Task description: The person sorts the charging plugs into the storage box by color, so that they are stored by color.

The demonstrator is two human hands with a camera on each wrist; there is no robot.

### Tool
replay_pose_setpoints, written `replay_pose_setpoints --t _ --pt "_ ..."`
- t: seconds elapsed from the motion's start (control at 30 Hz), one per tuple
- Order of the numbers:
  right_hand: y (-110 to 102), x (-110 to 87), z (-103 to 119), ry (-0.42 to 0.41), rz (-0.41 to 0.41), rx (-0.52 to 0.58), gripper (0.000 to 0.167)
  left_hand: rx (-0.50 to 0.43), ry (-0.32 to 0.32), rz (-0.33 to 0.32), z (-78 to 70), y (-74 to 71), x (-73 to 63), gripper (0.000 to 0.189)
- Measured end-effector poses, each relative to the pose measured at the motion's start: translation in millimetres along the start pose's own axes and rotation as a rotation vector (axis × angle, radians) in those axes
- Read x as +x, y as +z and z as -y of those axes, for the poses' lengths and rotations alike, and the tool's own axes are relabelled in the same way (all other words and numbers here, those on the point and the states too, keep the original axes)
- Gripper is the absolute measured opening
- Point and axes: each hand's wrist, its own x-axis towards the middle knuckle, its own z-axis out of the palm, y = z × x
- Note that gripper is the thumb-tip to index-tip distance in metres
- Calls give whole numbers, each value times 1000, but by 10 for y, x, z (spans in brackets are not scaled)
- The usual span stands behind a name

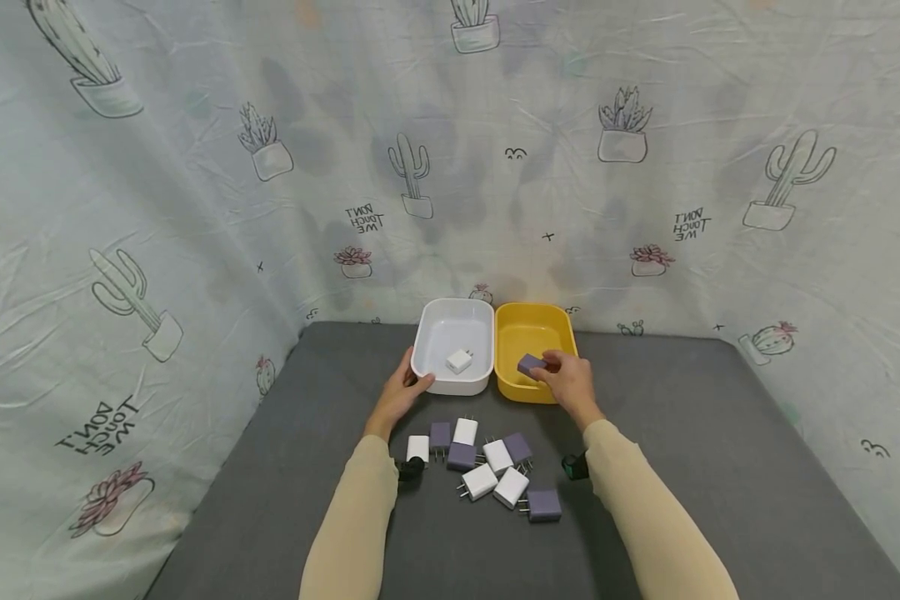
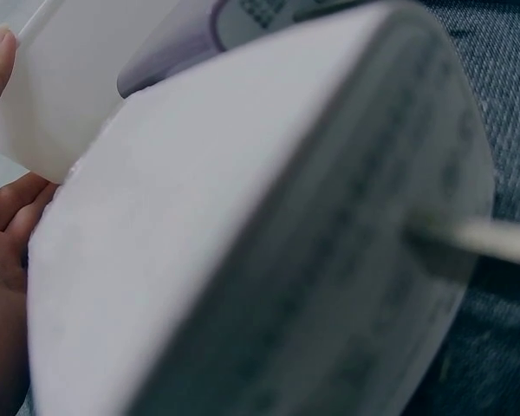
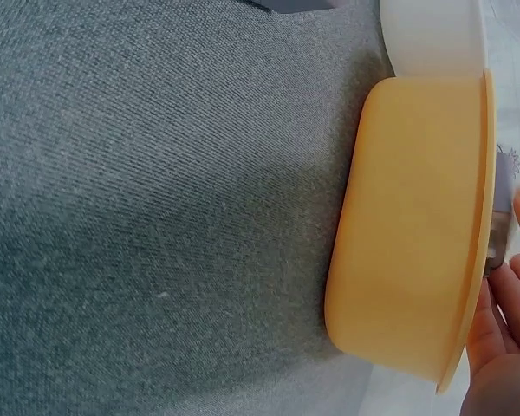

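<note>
My left hand (image 1: 397, 395) holds the near left corner of a white plastic bin (image 1: 453, 388), thumb along the front and fingers along the side. Inside that bin lies one white charger plug (image 1: 459, 361). Between thumb and fingers, my right hand (image 1: 570, 382) pinches a purple charger plug (image 1: 530, 364) over the yellow bin (image 1: 525, 319). In the right wrist view this plug (image 3: 501, 208) shows just past the yellow rim. Nearer me, several white charger plugs (image 1: 479, 482) and purple charger plugs (image 1: 544, 505) lie grouped on the table, prongs pointing various ways.
Both bins stand side by side at the back of the dark grey table (image 1: 690, 467). Behind them hangs a pale cloth (image 1: 547, 208) printed with cacti. Dark wrist cameras (image 1: 574, 466) sit by both cuffs, close to the loose plugs.
</note>
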Motion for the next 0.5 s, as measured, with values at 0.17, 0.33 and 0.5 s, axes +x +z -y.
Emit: replay_pose_setpoints --t 0.17,0.33,0.5 --pt "-4 -2 -5 -14 -40 -14 42 6 7 -40 230 35 110 87" --pt "-2 -18 14 -43 -45 -10 40 43 -8 -88 261 33 117 86" --pt "0 -41 -36 -60 -62 1 36 42 -2 -75 246 45 120 86"
